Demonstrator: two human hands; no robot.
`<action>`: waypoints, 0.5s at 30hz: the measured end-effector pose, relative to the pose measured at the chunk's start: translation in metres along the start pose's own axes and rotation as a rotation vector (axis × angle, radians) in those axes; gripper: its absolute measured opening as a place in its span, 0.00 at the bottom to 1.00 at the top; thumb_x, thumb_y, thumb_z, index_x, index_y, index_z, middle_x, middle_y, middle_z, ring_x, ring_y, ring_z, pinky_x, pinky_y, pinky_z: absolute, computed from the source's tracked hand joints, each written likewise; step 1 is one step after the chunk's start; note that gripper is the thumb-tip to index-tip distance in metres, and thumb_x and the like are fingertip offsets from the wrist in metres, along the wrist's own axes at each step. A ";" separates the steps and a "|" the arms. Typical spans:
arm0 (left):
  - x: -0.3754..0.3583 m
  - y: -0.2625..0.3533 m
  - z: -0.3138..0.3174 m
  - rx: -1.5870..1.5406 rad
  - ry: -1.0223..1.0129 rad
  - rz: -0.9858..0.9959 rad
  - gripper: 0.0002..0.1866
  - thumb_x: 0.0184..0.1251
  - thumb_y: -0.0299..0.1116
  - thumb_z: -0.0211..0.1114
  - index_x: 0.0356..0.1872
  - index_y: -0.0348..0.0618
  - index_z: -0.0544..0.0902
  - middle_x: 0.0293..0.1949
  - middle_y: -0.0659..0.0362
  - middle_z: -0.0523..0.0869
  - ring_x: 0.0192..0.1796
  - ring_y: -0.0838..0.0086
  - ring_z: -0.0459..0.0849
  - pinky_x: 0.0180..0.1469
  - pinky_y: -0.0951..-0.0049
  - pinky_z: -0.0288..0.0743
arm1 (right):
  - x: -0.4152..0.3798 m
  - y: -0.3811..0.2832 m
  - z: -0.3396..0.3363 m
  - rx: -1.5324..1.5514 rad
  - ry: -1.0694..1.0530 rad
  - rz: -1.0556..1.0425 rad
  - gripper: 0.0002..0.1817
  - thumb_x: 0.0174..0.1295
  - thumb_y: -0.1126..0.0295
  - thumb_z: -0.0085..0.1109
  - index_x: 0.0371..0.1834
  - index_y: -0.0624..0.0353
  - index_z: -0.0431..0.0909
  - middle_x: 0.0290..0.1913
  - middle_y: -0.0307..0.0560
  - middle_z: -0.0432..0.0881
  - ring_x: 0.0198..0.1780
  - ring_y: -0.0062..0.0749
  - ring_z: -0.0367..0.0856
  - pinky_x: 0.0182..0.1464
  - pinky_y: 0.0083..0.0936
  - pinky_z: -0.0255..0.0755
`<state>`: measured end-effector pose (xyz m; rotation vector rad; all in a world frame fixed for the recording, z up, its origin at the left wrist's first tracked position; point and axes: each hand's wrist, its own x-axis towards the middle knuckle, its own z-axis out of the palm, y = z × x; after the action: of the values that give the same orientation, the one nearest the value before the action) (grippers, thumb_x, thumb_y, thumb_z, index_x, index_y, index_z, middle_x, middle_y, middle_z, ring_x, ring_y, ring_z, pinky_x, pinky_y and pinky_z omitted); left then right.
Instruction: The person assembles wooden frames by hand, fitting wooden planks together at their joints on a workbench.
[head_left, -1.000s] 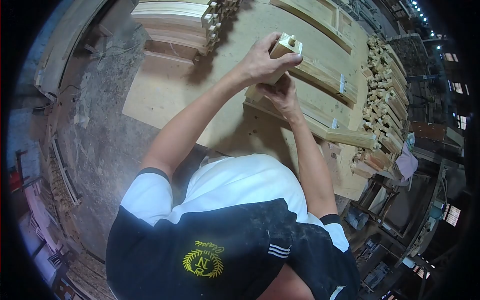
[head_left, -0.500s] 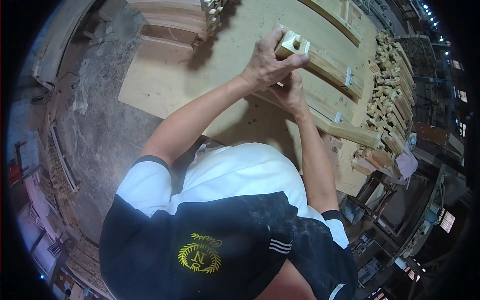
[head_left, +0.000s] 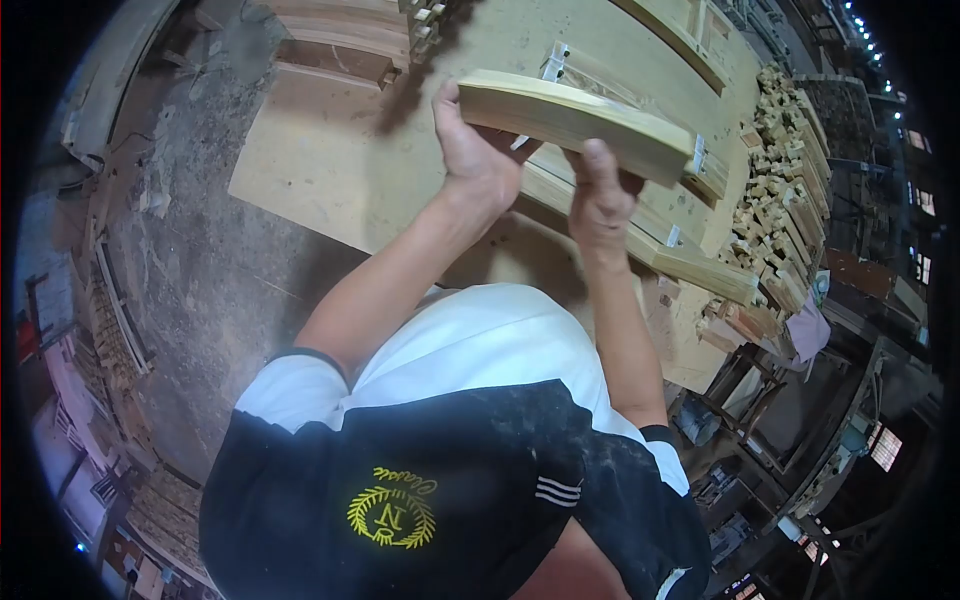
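A thick pale wooden piece [head_left: 575, 118] is held up lengthwise across both hands, above the board-topped table. My left hand [head_left: 478, 160] grips its left end, thumb up against the end and fingers underneath. Near its right part, my right hand [head_left: 604, 198] holds it from below, the thumb on the near face; its other fingers are mostly hidden. Behind it, a wooden rail [head_left: 610, 85] with metal-looking fittings lies on the table. A similar long rail [head_left: 650, 245] lies nearer my body, partly covered by my hands and wrists.
Stacked wooden parts [head_left: 340, 35] stand at the table's back left. A heap of small wooden pieces [head_left: 770, 190] lines the right edge, with a pink cloth [head_left: 808, 328] by its near end. Another frame-like wooden part [head_left: 680, 45] lies at the back. Concrete floor [head_left: 220, 240] shows on the left.
The wooden piece has turned from end-on, its notched end facing me, to lengthwise across my view. My left hand has moved left and down to one end; my hands are farther apart.
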<state>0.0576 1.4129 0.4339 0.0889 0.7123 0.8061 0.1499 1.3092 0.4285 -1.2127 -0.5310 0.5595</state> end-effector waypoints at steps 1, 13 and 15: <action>0.000 0.003 -0.012 0.113 -0.001 -0.020 0.37 0.64 0.68 0.50 0.59 0.46 0.74 0.54 0.57 0.77 0.56 0.65 0.74 0.64 0.55 0.64 | 0.006 -0.007 -0.006 0.101 0.031 0.025 0.31 0.58 0.73 0.69 0.66 0.56 0.69 0.58 0.46 0.78 0.58 0.36 0.78 0.68 0.35 0.68; 0.050 0.005 -0.073 0.949 -0.345 0.538 0.35 0.81 0.56 0.37 0.47 0.35 0.85 0.42 0.52 0.88 0.46 0.69 0.85 0.52 0.71 0.75 | 0.036 -0.012 -0.038 -0.660 -0.489 -0.201 0.28 0.51 0.78 0.76 0.56 0.64 0.74 0.46 0.47 0.86 0.45 0.32 0.87 0.52 0.32 0.84; 0.048 -0.007 -0.058 0.937 -0.428 0.581 0.36 0.79 0.58 0.39 0.42 0.33 0.85 0.39 0.52 0.87 0.43 0.68 0.84 0.49 0.70 0.75 | 0.037 -0.014 -0.029 -0.688 -0.529 -0.230 0.31 0.51 0.77 0.76 0.58 0.64 0.72 0.46 0.49 0.86 0.43 0.35 0.88 0.49 0.32 0.84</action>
<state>0.0492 1.4308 0.3608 1.3241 0.6034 0.8948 0.1983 1.3089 0.4369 -1.6204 -1.3754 0.5134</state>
